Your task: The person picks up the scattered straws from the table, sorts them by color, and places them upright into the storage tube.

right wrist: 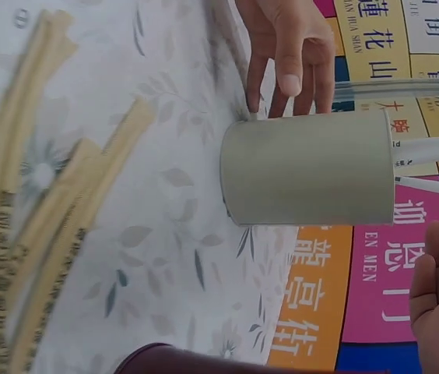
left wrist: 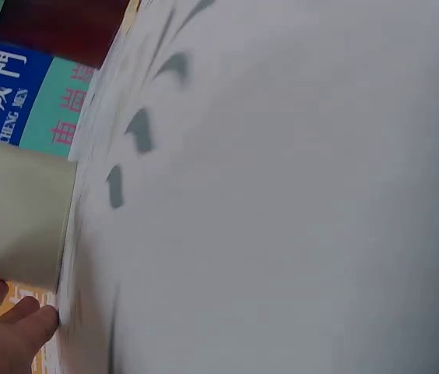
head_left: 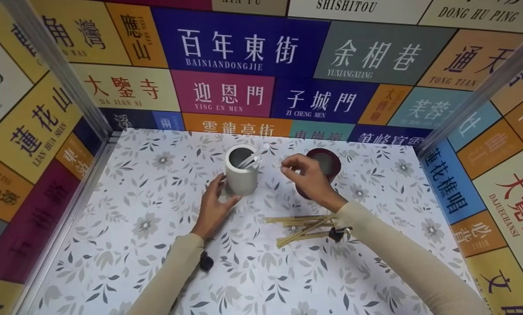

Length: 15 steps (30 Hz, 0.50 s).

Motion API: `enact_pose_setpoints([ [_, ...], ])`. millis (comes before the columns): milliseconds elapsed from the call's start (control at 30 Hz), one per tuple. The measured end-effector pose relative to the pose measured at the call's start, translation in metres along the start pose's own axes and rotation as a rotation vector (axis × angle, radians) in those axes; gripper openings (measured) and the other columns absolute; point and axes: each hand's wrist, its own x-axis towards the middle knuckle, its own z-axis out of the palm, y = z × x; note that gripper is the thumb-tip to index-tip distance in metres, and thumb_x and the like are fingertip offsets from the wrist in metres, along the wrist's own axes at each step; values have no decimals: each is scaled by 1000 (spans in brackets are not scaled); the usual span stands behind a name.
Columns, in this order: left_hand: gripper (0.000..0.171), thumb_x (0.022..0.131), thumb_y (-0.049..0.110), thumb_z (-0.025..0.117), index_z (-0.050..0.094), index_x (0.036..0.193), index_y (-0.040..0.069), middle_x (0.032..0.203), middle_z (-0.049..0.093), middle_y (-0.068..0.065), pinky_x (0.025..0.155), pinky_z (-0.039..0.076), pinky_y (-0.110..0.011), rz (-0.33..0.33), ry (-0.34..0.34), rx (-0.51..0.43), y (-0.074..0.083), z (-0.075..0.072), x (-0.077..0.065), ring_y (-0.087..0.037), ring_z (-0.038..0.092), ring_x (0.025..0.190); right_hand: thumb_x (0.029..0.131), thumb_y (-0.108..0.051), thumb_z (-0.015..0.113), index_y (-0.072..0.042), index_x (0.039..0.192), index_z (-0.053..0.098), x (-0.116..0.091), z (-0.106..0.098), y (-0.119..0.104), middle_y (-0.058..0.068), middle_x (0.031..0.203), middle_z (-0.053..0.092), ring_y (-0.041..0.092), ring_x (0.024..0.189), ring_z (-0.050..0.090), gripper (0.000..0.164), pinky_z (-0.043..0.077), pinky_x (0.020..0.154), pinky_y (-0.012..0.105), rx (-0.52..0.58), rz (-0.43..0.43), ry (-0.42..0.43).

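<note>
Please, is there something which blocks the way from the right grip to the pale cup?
Nothing visible blocks it: the head view shows a gap between the right grip and the pale cup. Only the white sticks poke over its rim on that side. The dark red cup is outside this path.

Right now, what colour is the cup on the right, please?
The cup is dark red, clearest in the head view.

Bright, even light on the table; soft shadow beside the left hand; left wrist view dimmer, its tabletop blurred, darkening away from that hand.
</note>
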Motion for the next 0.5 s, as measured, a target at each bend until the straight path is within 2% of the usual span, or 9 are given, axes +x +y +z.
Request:
enact_pose_setpoints([
  [133, 77, 94, 15, 90, 52, 159, 1, 159, 55, -20, 125, 44, -53, 10, 65, 21, 7, -1, -17, -40, 53, 149, 107, -7, 73, 0, 123, 75, -25, -12, -1, 18, 118, 76, 24, 105, 73, 18, 60, 86, 32, 20, 26, -12],
  [200, 73, 93, 13, 91, 55, 156, 0, 153, 60, -21, 122, 47, -53, 22, 72, 16, 10, 1, -23, -39, 57, 144, 107, -7, 73, 1, 123, 75, -38, -16, 1, 20, 117, 75, 24, 102, 73, 18, 60, 85, 30, 25, 39, -19],
  [367, 69, 93, 10, 91, 58, 154, 1, 142, 66, -19, 116, 52, -53, 66, -18, -7, 19, 11, -35, -36, 64, 134, 105, -6, 75, 0, 120, 77, -68, -23, 11, 17, 113, 76, 26, 99, 72, 16, 59, 85, 28, 6, 54, -20],
  [500, 69, 94, 14, 90, 58, 154, 2, 145, 66, -17, 116, 53, -53, 98, -113, -15, 26, 22, -36, -35, 63, 136, 102, -3, 78, -4, 116, 79, -90, -25, 24, 10, 109, 78, 25, 100, 71, 15, 58, 90, 32, -62, 33, -16],
])
